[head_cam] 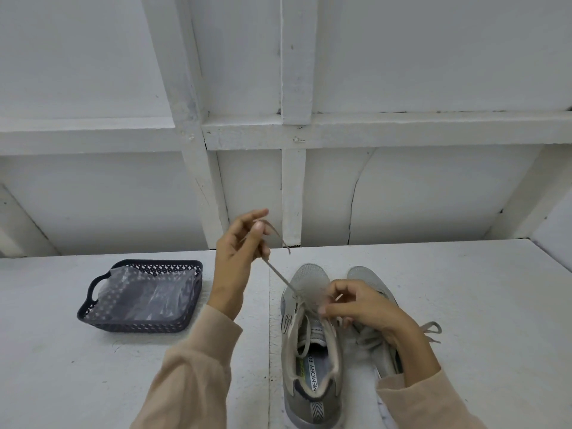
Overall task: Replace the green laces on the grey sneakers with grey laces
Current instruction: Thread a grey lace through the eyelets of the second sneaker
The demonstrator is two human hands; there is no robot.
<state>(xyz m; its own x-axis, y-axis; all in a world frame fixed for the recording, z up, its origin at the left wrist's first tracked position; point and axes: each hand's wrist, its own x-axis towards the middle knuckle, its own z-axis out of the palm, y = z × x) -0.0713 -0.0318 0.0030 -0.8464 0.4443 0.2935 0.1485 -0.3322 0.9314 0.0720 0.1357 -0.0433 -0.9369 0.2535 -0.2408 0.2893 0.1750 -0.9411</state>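
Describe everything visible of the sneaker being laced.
The sneaker is grey, with a mesh toe, pale collar and a chevron heel tab; its insole reads MEMORY FO. It stands upright on the table, toe away, beside its pair. A grey lace runs from its eyelets to the left hand; the right hand pinches the lace there.

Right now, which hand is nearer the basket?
Left. The left hand is raised beside the basket, holding a lace; the right hand is farther off, at the shoes.
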